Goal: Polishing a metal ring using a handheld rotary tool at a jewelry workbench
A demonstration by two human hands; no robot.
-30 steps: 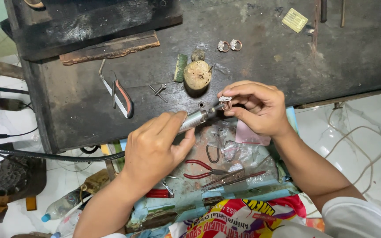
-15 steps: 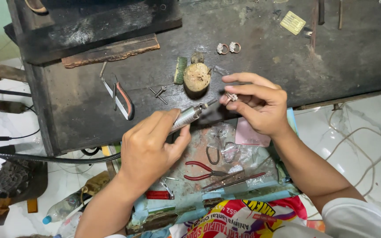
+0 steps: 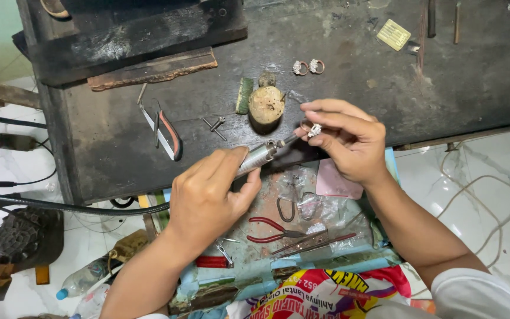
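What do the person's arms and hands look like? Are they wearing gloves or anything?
No gloves. Both the left hand and the right hand are bare, with no rings or watch showing. The forearms are bare too. A white sleeve covers the right upper arm at the bottom corner of the picture. The left arm's sleeve is barely in view.

A dark, scuffed workbench (image 3: 349,65) carries two rings (image 3: 307,67), a round wooden stump (image 3: 266,106), and a red-handled saw frame (image 3: 163,127).
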